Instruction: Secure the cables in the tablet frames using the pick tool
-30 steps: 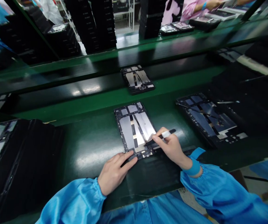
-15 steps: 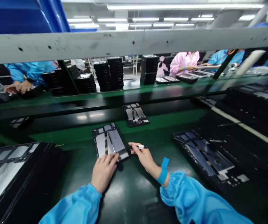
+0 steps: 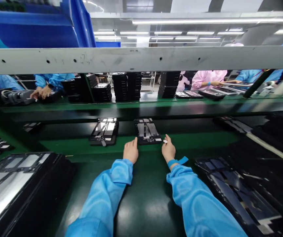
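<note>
An opened tablet (image 3: 148,131), its silver inner parts showing, lies at the back of the green work surface between my two hands. My left hand (image 3: 130,151) is by its near left corner, index finger stretched toward it; I cannot tell whether it touches. At its near right corner is my right hand (image 3: 169,150), closed around a slim pen-like tool (image 3: 165,141), of which only a white piece shows. A second opened tablet (image 3: 105,131) rests to the left, partly over the dark strip behind the surface.
Stacked black tablet bodies (image 3: 28,184) stand at near left. More opened tablets (image 3: 240,191) and dark stacks are at right. A grey rail (image 3: 111,61) crosses overhead, with a blue bin (image 3: 37,26) above. Co-workers' hands (image 3: 42,92) work across the line.
The tablet under my left hand has gone farther back and left, out of my hand. Both hands have reached forward to the other tablet. The view has tilted up.
</note>
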`<state>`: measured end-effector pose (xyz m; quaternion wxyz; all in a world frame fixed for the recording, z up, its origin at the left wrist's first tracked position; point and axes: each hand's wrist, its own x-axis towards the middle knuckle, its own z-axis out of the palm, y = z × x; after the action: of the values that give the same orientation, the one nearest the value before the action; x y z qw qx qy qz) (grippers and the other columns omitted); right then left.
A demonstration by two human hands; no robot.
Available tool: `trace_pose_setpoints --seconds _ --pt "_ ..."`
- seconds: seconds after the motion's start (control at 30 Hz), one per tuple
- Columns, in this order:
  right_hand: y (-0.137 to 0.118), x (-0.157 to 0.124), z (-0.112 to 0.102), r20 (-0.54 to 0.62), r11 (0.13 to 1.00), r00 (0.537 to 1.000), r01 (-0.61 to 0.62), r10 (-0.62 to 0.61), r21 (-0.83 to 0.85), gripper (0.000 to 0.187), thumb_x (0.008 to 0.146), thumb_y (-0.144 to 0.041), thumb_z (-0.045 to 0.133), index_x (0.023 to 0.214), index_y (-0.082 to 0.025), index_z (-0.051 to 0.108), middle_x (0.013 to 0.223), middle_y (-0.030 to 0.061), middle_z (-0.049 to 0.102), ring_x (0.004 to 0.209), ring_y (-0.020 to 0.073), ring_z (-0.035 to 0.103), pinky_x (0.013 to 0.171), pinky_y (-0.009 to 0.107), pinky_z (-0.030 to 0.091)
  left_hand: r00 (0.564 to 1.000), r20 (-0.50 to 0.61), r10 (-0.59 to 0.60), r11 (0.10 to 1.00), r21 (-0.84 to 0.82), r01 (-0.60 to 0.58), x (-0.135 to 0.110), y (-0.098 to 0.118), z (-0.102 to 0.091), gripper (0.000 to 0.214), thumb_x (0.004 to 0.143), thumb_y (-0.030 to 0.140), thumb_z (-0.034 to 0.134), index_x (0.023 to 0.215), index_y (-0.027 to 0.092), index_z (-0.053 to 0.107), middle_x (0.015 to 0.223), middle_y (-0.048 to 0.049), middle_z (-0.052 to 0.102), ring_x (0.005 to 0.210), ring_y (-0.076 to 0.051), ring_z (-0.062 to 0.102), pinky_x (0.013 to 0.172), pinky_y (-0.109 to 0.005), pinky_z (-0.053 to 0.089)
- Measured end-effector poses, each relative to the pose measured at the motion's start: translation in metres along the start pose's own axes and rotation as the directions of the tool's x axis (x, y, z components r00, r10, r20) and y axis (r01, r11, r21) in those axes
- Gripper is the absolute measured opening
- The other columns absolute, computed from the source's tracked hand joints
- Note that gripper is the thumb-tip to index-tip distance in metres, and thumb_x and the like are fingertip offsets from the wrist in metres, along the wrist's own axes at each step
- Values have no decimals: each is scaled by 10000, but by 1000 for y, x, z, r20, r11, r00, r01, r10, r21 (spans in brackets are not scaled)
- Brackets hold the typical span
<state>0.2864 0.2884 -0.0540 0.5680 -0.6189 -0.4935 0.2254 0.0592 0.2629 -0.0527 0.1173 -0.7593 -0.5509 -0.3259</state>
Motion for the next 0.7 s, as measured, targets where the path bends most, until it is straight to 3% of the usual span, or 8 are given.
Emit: trace_pose_setpoints --seconds 0.07,0.13,0.27,0.43,0.5,0.53,0.63,0.7 --pt "-4 4 8 9 1000 1000 2 -2 -10 372 829 -293 536 1185 -235 628 931 66 725 817 230 660 793 404 521 999 -21 -26 998 -55 25 3 12 10 312 981 318 516 1229 133 558 1021 -64 641 874 -175 646 778 -354 547" --pt "-9 -1 9 13 1000 1000 -1 1 -5 410 859 -346 503 1231 -206 602 944 79 726 808 227 656 754 397 533 996 -50 -75 991 -115 68 5 16 11 305 1010 287 437 1242 128 554 963 -60 639 802 -158 648 721 -317 549" --pt "-15 -33 -11 74 999 997 -27 25 37 592 896 -431 453 1398 -118 463 1119 179 707 886 245 668 723 382 552 986 -48 -161 960 -238 145 -12 14 -9 422 1013 156 243 1347 114 496 864 -63 620 684 -142 628 638 -283 526" --pt "-19 -106 -79 351 995 935 -74 44 73 645 825 -417 632 1410 -185 494 1239 158 684 874 229 696 765 359 569 984 153 -93 916 -373 145 -90 29 -71 414 988 210 384 1387 143 471 810 -11 566 639 -111 595 621 -242 534" --pt "-20 -140 -113 557 1000 831 -2 -12 24 765 784 -354 706 1475 -239 398 1382 138 588 964 232 686 852 380 556 962 267 -49 894 -418 161 -131 40 -104 514 937 280 521 1428 164 423 827 3 549 622 -106 570 597 -234 532" --pt "-21 -156 -128 600 998 799 58 -33 -23 789 764 -336 735 1473 -238 403 1382 127 591 1026 244 672 916 397 531 934 356 -28 873 -446 197 -150 47 -120 631 901 307 586 1472 178 352 860 -2 545 644 -112 564 606 -241 535" --pt "-24 -192 -161 629 979 777 158 -41 -131 635 814 -332 690 1410 -233 496 1274 97 672 997 244 688 906 381 548 850 527 -8 840 -458 292 -189 62 -159 726 914 298 582 1532 240 205 917 -16 548 717 -135 561 691 -284 544" --pt "-30 -204 -171 617 966 785 198 -54 -168 567 843 -339 664 1383 -241 523 1204 84 703 949 243 700 844 371 580 830 557 -5 852 -432 295 -196 67 -174 682 943 306 544 1531 266 201 963 -34 564 748 -152 563 725 -316 540"
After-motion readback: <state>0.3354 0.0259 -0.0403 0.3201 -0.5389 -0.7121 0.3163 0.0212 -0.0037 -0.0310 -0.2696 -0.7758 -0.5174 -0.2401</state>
